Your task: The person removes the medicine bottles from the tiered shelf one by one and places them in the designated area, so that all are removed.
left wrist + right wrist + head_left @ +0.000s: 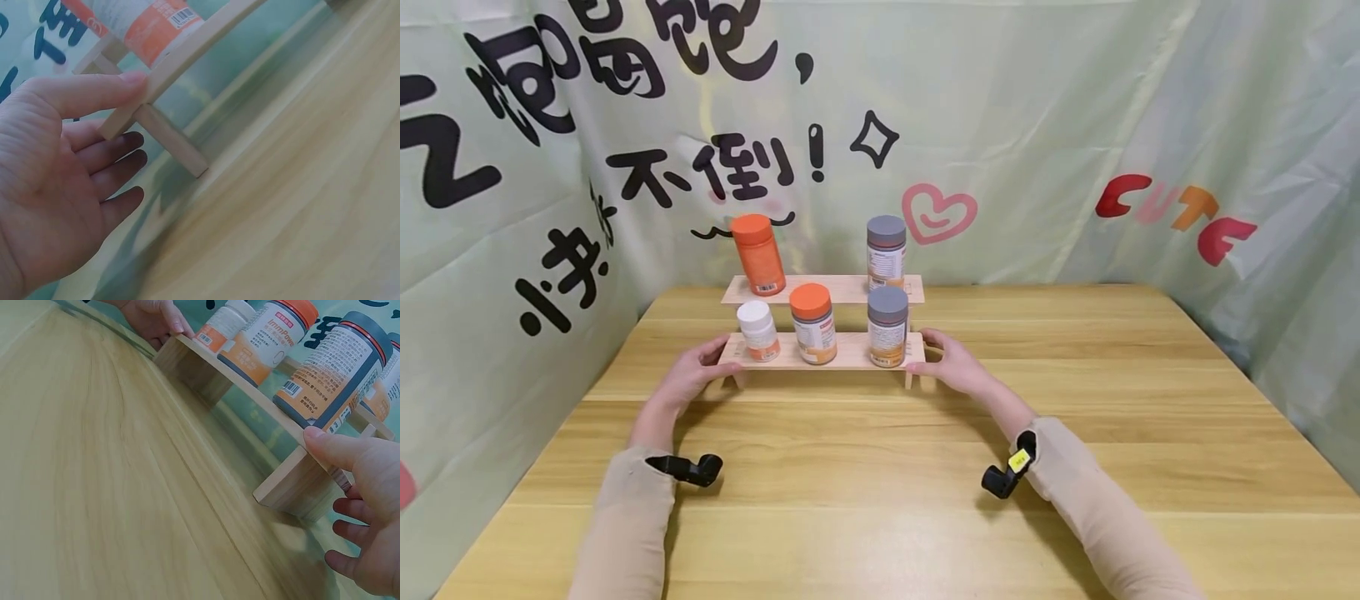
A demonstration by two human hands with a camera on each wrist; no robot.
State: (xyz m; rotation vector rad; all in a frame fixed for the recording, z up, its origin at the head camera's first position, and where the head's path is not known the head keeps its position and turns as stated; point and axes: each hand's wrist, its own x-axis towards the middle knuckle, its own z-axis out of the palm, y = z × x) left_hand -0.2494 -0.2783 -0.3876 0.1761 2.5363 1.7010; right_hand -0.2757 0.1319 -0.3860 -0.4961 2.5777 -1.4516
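Observation:
A two-tier wooden rack (852, 348) stands on the table with bottles on both tiers. My left hand (691, 373) pinches the left end of its lower tier; in the left wrist view the thumb (106, 94) lies over the board's edge, fingers beneath. At the opposite end, my right hand (957, 363) grips the board, its thumb (331, 445) on top. The front tier carries a small white bottle (758, 333), an orange-capped bottle (814, 327) and a grey-capped bottle (887, 329). Behind, an orange bottle (760, 258) leans slightly in view beside another grey-capped bottle (886, 250).
The wood-grained table (880, 483) extends in front of the rack and to its right. A pale printed curtain (1022, 125) hangs behind and along the sides. Each wrist wears a small black camera, seen at the left cuff (692, 470) and right cuff (1009, 471).

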